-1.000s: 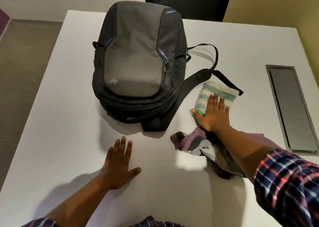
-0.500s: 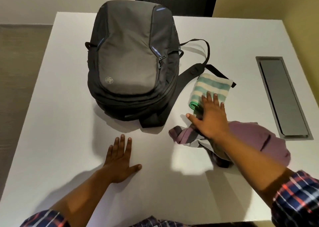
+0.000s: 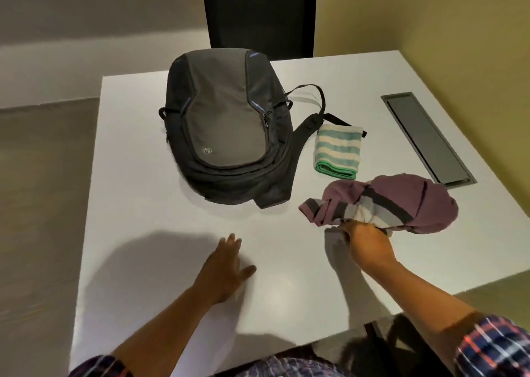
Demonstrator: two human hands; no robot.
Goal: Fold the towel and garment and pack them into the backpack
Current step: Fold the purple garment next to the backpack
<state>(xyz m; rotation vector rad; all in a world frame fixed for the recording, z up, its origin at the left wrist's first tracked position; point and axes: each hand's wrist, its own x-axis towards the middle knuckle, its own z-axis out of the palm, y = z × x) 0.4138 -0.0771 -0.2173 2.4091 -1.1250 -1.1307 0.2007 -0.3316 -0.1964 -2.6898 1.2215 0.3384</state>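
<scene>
Head view: A white table fills the middle of the frame, and the person stands at its 6 o'clock edge. The backpack lies front up, zipped, toward 11 o'clock from the table's centre, with its top pointing to 12. A strap trails off its side toward 3 o'clock.

The towel is folded into a small striped block, white and teal with a green edge. It lies just beside the backpack at its 3 o'clock and rests partly on the strap.

The garment, purple with dark and grey stripes, is a crumpled heap at the towel's 5 o'clock, close to it; whether the two touch I cannot tell.

The right hand grips the garment at the heap's 7 o'clock edge, fingers curled into the cloth.

The left hand lies flat on the bare table at the backpack's 6 o'clock, well apart from it. Its fingers are straight, its thumb is spread, and it holds nothing.

A grey hatch is set into the table at 2 o'clock. A dark chair stands beyond the 12 o'clock edge. Plaid sleeves show at the bottom.
</scene>
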